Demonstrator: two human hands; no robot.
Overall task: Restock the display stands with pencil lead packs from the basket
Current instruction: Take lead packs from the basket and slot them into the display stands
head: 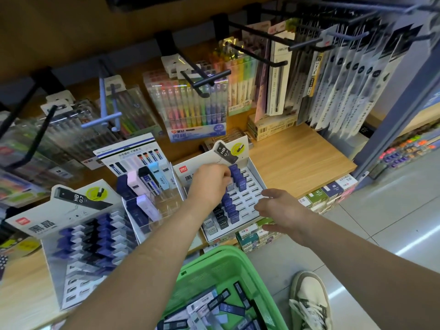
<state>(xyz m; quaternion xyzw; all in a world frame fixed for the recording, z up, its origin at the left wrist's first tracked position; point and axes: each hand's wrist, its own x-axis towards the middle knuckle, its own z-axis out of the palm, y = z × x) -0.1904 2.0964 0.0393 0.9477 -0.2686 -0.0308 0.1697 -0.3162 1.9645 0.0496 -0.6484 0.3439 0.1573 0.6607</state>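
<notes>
A white display stand (256, 173) with rows of slots sits on the wooden shelf, partly filled with blue and black pencil lead packs (232, 210). My left hand (209, 184) hovers over its middle rows, fingers curled down around a pack among the blue ones. My right hand (278, 208) rests at the stand's right front edge with fingers spread and relaxed. A green basket (215, 265) below holds several loose lead packs (226, 306). A second stand (78, 236) at the left is nearly full of blue and white packs.
A clear acrylic holder (152, 201) with taller lead cases stands between the two stands. Pen sets hang on black hooks (207, 77) above the shelf. Small boxes (252, 236) line the lower shelf edge. My shoe (309, 301) is on the tiled floor.
</notes>
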